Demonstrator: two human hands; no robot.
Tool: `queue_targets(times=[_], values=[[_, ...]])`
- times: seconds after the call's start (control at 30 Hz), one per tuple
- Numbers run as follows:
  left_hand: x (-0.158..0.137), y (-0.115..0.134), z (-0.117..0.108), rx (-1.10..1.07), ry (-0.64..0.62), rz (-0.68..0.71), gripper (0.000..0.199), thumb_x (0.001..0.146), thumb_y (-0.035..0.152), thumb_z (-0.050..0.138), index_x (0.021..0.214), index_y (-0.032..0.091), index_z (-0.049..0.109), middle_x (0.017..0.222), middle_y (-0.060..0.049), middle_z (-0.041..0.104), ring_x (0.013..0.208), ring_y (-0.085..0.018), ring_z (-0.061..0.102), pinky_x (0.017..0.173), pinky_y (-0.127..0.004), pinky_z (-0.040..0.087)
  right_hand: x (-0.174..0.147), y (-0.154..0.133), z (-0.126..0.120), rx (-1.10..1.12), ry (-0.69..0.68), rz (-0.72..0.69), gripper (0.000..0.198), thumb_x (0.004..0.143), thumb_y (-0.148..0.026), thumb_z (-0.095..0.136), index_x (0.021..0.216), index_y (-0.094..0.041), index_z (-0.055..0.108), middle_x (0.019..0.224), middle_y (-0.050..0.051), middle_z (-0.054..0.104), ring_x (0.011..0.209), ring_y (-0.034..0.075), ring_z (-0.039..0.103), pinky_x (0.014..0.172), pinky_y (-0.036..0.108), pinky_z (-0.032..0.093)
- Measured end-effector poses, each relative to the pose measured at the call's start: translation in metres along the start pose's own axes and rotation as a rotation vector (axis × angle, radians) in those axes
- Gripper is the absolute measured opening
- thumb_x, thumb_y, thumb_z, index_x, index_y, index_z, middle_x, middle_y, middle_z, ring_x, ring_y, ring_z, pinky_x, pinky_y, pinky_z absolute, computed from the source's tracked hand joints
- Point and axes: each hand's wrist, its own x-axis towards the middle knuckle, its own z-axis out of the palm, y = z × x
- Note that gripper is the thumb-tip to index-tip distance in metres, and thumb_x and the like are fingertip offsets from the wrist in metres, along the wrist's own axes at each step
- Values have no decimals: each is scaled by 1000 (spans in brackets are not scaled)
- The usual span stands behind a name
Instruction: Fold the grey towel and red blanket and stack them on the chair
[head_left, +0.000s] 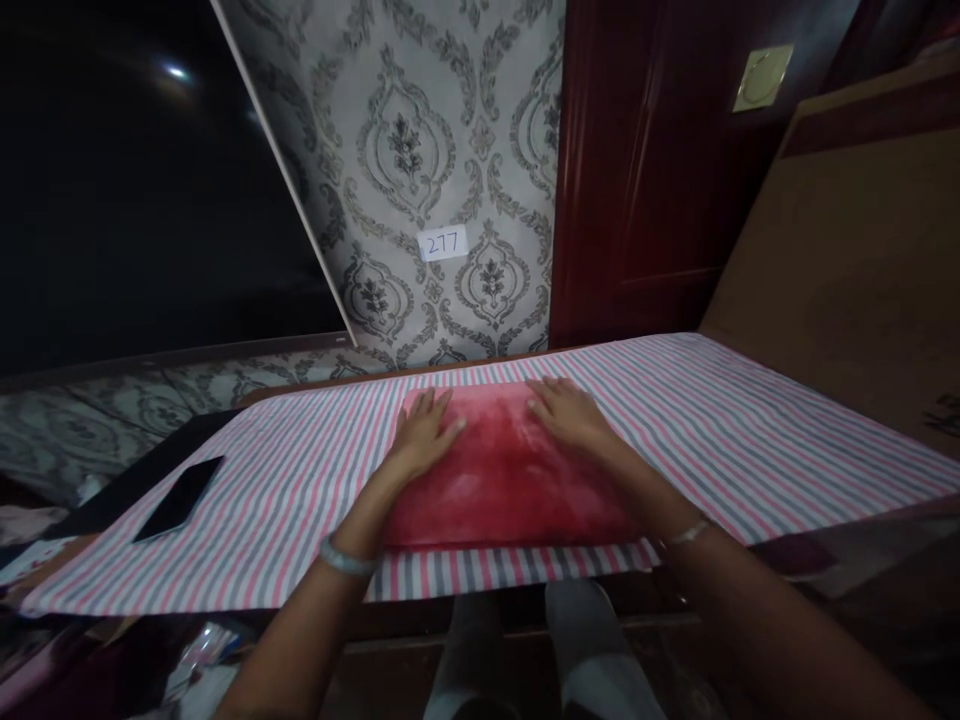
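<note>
A red, soft-looking folded cloth (495, 490) lies flat in front of me, roughly rectangular, with its near edge close to the table's front. My left hand (427, 432) rests on its far left part, palm down, fingers stretched and thumb apart. On the far right part lies my right hand (568, 412), also flat with the fingers spread. Neither hand grips the cloth. Beneath it spreads a pink, grey and white striped cloth (300, 480) that covers the table. How many layers the red cloth has cannot be made out.
A dark phone (180, 498) lies on the striped cloth at the left. Behind stand a large black screen (150, 200), a patterned wall with a paper label (442, 243) reading 277, and a dark red door (645, 180). A big cardboard box (847, 260) rises at the right.
</note>
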Motion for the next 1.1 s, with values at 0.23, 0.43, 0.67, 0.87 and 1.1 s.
queue_targets(times=[0.23,0.43,0.67,0.87,1.1], values=[[70,41,7,136,-52,-44,64,99,54,35,155,22,38,165,-15,27,154,-37,17,119,-67,10,50,-24,14,-35,19,112,52,102,-35,27,146,-23,52,152,13,48,142,34,37,111,58,28],[65,12,67,148,42,-50,64,100,54,30,155,21,38,161,-16,37,151,-38,25,120,-68,10,42,0,76,-107,126,81,52,102,-41,32,147,-22,51,149,14,51,140,33,38,113,56,22],[71,11,77,204,-42,-107,63,101,56,26,155,25,37,163,-10,35,153,-34,23,122,-64,8,46,7,92,-135,177,62,45,101,-38,38,136,-22,61,133,14,64,130,34,47,111,56,21],[68,7,84,202,-16,-99,64,101,56,27,155,24,37,163,-11,35,152,-34,23,122,-64,10,42,5,92,-173,189,46,45,101,-37,37,135,-21,62,131,15,64,127,34,48,108,53,24],[67,6,79,163,13,-80,66,99,59,28,154,24,38,163,-11,34,152,-33,24,122,-65,10,41,7,97,-196,224,33,45,102,-37,39,137,-20,60,131,15,64,125,34,49,106,53,23]])
